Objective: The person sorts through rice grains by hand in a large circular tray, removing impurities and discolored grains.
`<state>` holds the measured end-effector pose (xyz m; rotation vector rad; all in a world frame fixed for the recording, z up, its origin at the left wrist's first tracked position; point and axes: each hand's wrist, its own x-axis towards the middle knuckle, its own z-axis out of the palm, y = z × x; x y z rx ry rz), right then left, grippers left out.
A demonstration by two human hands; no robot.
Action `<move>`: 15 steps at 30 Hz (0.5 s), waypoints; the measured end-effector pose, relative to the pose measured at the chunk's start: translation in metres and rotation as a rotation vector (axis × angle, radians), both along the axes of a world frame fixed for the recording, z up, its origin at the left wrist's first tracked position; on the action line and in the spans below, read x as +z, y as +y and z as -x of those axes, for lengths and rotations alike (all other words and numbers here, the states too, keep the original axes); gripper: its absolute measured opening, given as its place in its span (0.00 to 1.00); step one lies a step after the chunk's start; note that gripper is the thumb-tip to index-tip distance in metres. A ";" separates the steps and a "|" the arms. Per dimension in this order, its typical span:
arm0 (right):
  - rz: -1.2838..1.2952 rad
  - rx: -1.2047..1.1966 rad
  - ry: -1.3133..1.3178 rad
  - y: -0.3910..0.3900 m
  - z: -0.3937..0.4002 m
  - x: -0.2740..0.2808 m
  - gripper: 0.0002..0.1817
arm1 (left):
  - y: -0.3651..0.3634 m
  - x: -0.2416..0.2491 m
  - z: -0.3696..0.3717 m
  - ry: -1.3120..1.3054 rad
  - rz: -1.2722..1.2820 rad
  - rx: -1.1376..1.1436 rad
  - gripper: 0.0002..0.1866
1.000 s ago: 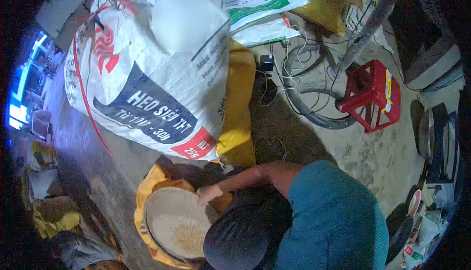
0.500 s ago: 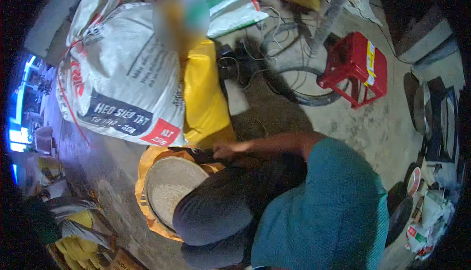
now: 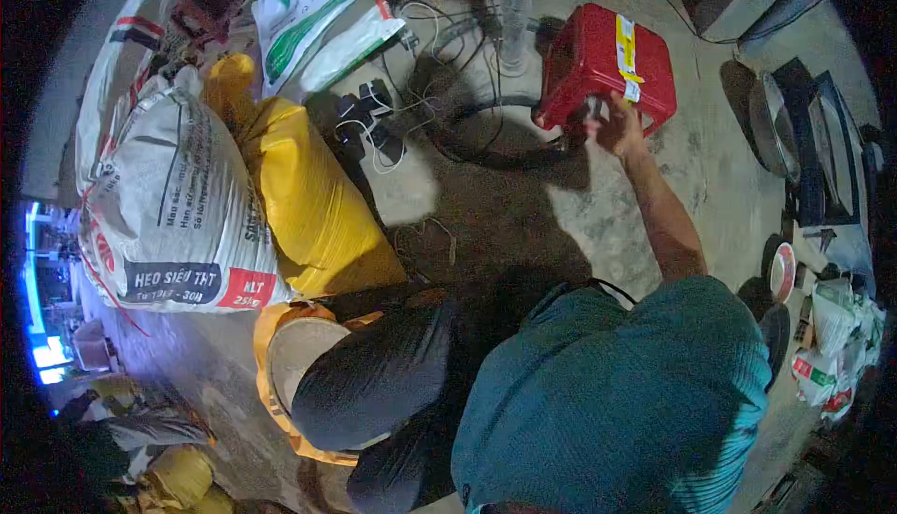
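Head view: a white printed sack (image 3: 168, 206) and a yellow sack (image 3: 304, 201) fill the left of the frame, with tangled cables (image 3: 392, 121) on the concrete floor (image 3: 523, 206) at upper centre. A round tray (image 3: 294, 355) sits lower left, partly hidden by a dark-clothed knee. Upper right, the right hand (image 3: 617, 126) grips the lower edge of a red plastic stool (image 3: 607, 70) bearing a yellow label. The left hand is out of sight.
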<state>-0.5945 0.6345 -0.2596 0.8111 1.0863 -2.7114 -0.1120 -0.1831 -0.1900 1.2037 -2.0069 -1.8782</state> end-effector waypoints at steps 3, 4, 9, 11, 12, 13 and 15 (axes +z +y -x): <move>0.013 -0.163 0.134 0.009 0.001 0.034 0.22 | -0.004 0.007 -0.012 0.033 -0.021 -0.005 0.27; 0.018 -0.164 0.137 0.017 0.013 0.030 0.22 | -0.002 0.010 -0.014 0.046 -0.029 -0.005 0.27; 0.122 -0.260 0.139 0.037 0.060 0.015 0.25 | 0.011 0.032 -0.022 0.112 -0.069 0.008 0.27; -0.079 -0.316 0.254 0.037 0.070 0.001 0.27 | 0.032 0.042 -0.025 0.015 0.057 -0.105 0.27; -0.024 -0.258 0.168 0.048 0.079 -0.017 0.28 | 0.044 0.048 -0.024 -0.091 0.180 -0.223 0.27; -0.045 -0.251 0.208 0.042 0.076 -0.017 0.29 | 0.059 0.056 -0.019 -0.198 0.301 -0.336 0.27; -0.111 -0.169 0.208 0.027 0.051 -0.006 0.32 | 0.081 0.069 -0.005 -0.424 0.534 -0.559 0.26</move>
